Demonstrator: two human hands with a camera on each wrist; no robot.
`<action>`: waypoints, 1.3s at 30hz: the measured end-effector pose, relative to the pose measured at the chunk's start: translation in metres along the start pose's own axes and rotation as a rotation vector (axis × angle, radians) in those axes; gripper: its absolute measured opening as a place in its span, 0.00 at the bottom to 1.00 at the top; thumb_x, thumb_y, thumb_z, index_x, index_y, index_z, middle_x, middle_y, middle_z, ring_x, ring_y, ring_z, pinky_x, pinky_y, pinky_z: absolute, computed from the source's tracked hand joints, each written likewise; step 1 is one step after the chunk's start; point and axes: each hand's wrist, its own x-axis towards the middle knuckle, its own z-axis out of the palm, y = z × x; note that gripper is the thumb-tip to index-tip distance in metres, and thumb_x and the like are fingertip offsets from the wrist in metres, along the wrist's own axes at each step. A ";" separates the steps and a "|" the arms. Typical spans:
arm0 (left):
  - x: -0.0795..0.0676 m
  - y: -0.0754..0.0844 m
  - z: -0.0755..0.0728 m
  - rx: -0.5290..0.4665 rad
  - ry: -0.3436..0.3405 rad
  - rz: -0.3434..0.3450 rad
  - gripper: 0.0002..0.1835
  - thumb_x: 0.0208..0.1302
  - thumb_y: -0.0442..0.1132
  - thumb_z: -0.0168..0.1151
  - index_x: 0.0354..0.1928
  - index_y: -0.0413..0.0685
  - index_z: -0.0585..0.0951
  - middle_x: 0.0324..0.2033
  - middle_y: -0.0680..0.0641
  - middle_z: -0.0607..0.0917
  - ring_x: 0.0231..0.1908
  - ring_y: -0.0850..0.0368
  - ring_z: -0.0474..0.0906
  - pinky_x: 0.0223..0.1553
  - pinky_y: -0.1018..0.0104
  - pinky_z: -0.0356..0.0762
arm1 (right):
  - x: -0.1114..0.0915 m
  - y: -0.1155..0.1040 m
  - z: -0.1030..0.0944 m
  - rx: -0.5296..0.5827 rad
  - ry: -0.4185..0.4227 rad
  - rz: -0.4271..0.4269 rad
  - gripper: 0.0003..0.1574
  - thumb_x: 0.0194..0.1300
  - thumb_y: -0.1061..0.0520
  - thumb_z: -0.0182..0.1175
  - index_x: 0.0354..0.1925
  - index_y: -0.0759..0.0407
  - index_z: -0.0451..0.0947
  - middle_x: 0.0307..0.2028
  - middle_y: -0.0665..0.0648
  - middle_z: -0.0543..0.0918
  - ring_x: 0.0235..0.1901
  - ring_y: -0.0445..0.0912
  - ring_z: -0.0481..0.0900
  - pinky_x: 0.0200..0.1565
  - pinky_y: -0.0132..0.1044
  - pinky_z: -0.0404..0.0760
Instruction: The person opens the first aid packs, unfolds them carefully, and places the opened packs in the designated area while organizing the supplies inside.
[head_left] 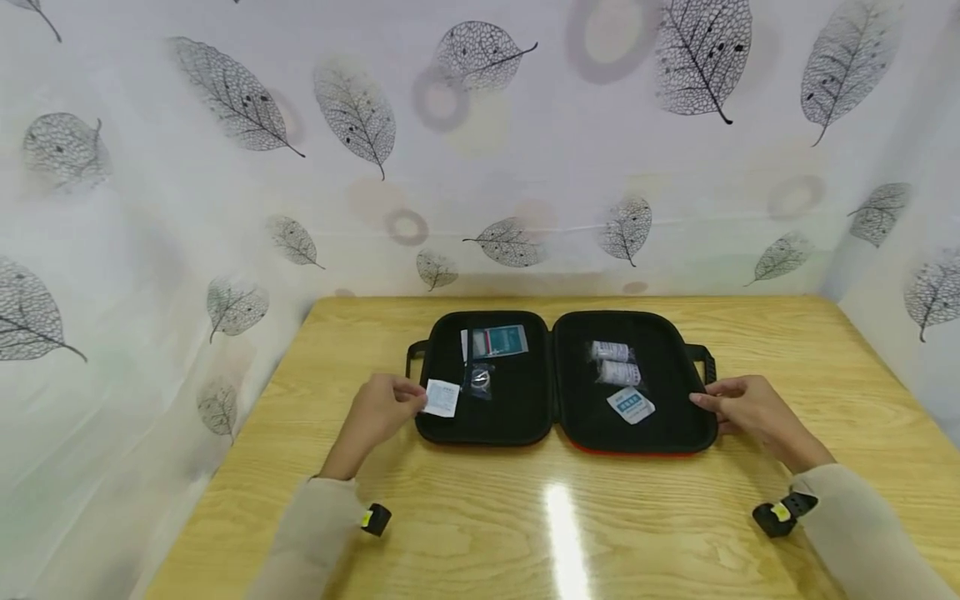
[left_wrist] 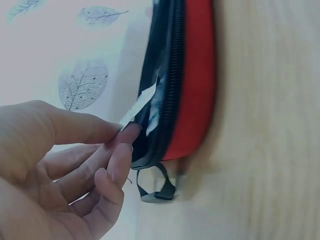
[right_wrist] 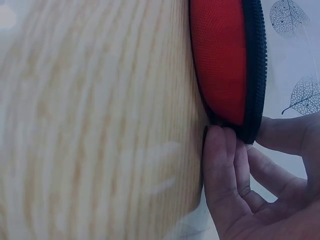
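A black-lined case (head_left: 517, 408) with a red shell lies unfolded on the table. My left hand (head_left: 381, 408) pinches a small white sachet (head_left: 442, 398) between thumb and fingers, over the case's left edge. In the left wrist view the sachet (left_wrist: 139, 106) appears nearly edge-on, just above the zipper rim. At the right half's near outer corner, my right hand (head_left: 750, 412) grips the rim, thumb on top. The right wrist view shows its fingers under the red shell (right_wrist: 220, 65), low against the tabletop.
In the left half lie a teal-and-clear packet (head_left: 502, 340) and a small clear bag (head_left: 480, 381). Two white rolls in wrappers (head_left: 618, 372) and a blue-and-white sachet (head_left: 631, 405) lie in the right half. Handles stick out at the left (head_left: 411, 358) and right (head_left: 708, 365).
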 end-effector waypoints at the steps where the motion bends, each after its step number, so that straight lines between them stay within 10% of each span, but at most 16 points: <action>1: -0.001 -0.001 0.002 0.006 -0.001 -0.003 0.07 0.65 0.38 0.69 0.40 0.43 0.89 0.33 0.48 0.89 0.36 0.53 0.84 0.38 0.56 0.81 | 0.000 0.000 0.000 0.000 0.003 0.001 0.44 0.71 0.48 0.64 0.64 0.84 0.63 0.41 0.62 0.81 0.34 0.45 0.80 0.35 0.38 0.87; 25: -0.009 0.011 0.033 0.174 0.022 0.112 0.04 0.59 0.39 0.74 0.33 0.47 0.90 0.25 0.54 0.88 0.28 0.60 0.84 0.33 0.60 0.79 | 0.001 -0.001 0.004 -0.008 0.011 -0.008 0.42 0.71 0.48 0.64 0.63 0.83 0.65 0.37 0.59 0.80 0.32 0.46 0.79 0.34 0.38 0.86; 39: -0.007 0.021 0.038 0.272 -0.004 0.183 0.02 0.59 0.36 0.72 0.33 0.48 0.91 0.20 0.60 0.84 0.32 0.58 0.81 0.43 0.48 0.57 | 0.003 0.000 0.005 0.001 0.006 0.000 0.42 0.72 0.48 0.63 0.64 0.83 0.65 0.37 0.59 0.80 0.31 0.45 0.80 0.33 0.38 0.86</action>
